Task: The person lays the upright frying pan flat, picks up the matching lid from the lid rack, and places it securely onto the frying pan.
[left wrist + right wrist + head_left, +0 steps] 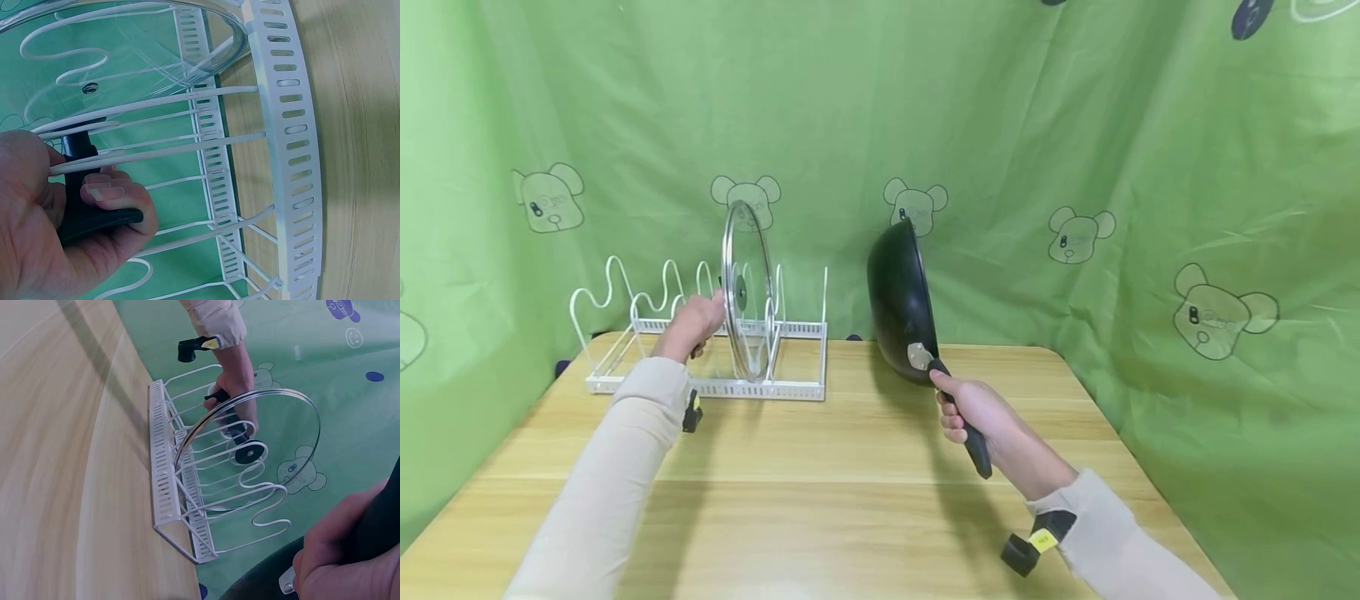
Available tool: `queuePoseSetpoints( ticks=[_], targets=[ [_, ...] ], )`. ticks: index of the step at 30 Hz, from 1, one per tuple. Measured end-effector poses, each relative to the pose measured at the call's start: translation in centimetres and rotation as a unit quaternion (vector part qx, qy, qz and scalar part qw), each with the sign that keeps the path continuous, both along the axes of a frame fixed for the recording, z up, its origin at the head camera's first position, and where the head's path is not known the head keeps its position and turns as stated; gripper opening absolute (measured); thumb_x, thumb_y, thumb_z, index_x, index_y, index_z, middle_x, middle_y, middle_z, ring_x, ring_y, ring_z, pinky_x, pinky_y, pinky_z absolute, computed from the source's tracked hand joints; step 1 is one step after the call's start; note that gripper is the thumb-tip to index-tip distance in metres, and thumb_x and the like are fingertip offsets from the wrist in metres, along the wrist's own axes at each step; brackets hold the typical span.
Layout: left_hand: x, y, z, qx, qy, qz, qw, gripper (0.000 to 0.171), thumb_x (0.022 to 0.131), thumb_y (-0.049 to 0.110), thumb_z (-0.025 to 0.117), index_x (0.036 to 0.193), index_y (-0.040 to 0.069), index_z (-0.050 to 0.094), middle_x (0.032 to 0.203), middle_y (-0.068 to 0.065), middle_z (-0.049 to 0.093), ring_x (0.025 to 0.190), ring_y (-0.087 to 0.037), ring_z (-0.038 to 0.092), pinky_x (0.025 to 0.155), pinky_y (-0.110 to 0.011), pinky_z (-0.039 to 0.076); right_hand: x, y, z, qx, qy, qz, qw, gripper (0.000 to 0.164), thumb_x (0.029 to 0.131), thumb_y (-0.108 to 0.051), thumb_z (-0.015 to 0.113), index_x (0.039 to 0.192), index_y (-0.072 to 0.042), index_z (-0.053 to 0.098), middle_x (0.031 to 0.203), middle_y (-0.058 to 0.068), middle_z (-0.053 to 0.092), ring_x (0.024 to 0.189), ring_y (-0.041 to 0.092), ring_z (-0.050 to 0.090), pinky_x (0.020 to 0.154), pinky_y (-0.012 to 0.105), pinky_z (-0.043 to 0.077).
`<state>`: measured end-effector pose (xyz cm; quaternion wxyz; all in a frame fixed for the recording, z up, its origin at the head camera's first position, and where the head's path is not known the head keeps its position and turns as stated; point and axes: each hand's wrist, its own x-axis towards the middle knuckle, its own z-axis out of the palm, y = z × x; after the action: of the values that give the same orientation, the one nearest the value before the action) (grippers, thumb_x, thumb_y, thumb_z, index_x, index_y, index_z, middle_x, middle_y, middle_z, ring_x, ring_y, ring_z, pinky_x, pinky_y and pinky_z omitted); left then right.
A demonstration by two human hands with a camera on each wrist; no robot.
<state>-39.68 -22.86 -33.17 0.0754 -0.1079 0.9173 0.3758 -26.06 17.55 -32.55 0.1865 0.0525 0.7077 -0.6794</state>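
My left hand grips the black handle of a glass pot lid. The lid, clear with a metal rim, stands on edge among the wires of a white rack; the right wrist view shows its rim between the upright loops. My right hand holds a black wok by its long handle. The wok is tilted on its side, its rounded underside toward the rack, to the right of it. In the right wrist view the wok is mostly cut off behind my fingers.
The rack sits at the back left of a wooden table, with several wavy wire dividers rising from it. A green curtain with bear faces hangs behind and at both sides. Each sleeve carries a small black wrist device.
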Motion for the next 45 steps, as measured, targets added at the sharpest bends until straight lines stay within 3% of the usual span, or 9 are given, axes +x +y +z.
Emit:
queuePoseSetpoints(
  ticks=[8, 15, 33, 40, 45],
  targets=[
    [-0.2, 0.0, -0.2, -0.003, -0.001, -0.002, 1.0000, 0.073, 0.105, 0.054, 0.007, 0.112, -0.003, 0.052, 0.064, -0.002, 0.046, 0.048, -0.014, 0.045, 0.049, -0.028, 0.044, 0.3, 0.5, -0.8, 0.012, -0.004, -0.010, 1.000, 0.035, 0.108, -0.034, 0.046, 0.085, -0.009, 0.040, 0.062, -0.007, 0.036, 0.045, 0.001, 0.032, 0.040, 0.014, 0.028],
    [-0.1, 0.1, -0.1, -0.010, 0.010, 0.003, 0.9999, 0.068, 0.105, 0.053, 0.007, 0.100, 0.001, 0.051, 0.063, -0.002, 0.045, 0.047, -0.013, 0.045, 0.049, -0.028, 0.044, 0.4, 0.7, -1.0, 0.017, -0.005, -0.012, 1.000, 0.036, 0.109, -0.032, 0.045, 0.081, -0.010, 0.040, 0.063, -0.006, 0.036, 0.046, 0.002, 0.032, 0.041, 0.014, 0.028],
    [0.0, 0.1, -0.1, -0.008, 0.008, 0.002, 0.9999, 0.077, 0.105, 0.054, 0.007, 0.117, -0.008, 0.052, 0.065, -0.002, 0.045, 0.048, -0.013, 0.045, 0.049, -0.027, 0.043, 0.5, 0.8, -1.6, 0.043, 0.009, -0.017, 0.999, 0.034, 0.105, -0.031, 0.055, 0.081, -0.009, 0.043, 0.062, -0.007, 0.039, 0.047, 0.003, 0.035, 0.043, 0.015, 0.031],
    [0.0, 0.1, -0.1, -0.012, 0.009, -0.001, 0.9999, 0.074, 0.105, 0.054, 0.007, 0.108, -0.004, 0.052, 0.065, -0.003, 0.046, 0.048, -0.013, 0.046, 0.048, -0.027, 0.044, 0.6, 0.9, -2.2, 0.081, 0.028, -0.023, 0.996, 0.030, 0.100, -0.027, 0.061, 0.080, -0.012, 0.045, 0.060, -0.007, 0.042, 0.046, 0.003, 0.039, 0.043, 0.016, 0.035],
    [0.0, 0.0, 0.0, -0.010, 0.009, 0.000, 0.9999, 0.077, 0.105, 0.055, 0.006, 0.111, -0.006, 0.053, 0.067, -0.004, 0.048, 0.048, -0.014, 0.048, 0.049, -0.027, 0.044, 0.5, 1.2, -2.7, 0.091, 0.033, -0.017, 0.995, 0.030, 0.099, -0.025, 0.063, 0.078, -0.014, 0.045, 0.060, -0.006, 0.043, 0.047, 0.004, 0.040, 0.043, 0.016, 0.036]
  ],
)
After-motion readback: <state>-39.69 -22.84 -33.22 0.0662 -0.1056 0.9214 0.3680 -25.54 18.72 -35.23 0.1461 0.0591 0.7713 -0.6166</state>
